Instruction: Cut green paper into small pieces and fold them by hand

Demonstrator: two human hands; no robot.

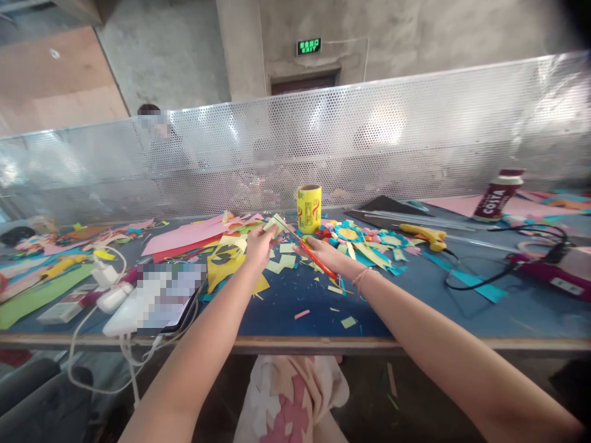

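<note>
In my head view, the left hand [260, 246] pinches the pale paper [277, 224], fingers closed, while the right hand [325, 252] curls round the scissors [329, 271]. Their long axis slants up-left toward the pale paper — whether they touch it, I can't tell.

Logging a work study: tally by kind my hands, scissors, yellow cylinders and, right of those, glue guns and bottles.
Left hand and right hand: 2
Scissors: 1
Yellow cylinder: 1
Glue gun: 1
Bottle: 1
Total: 6
</note>
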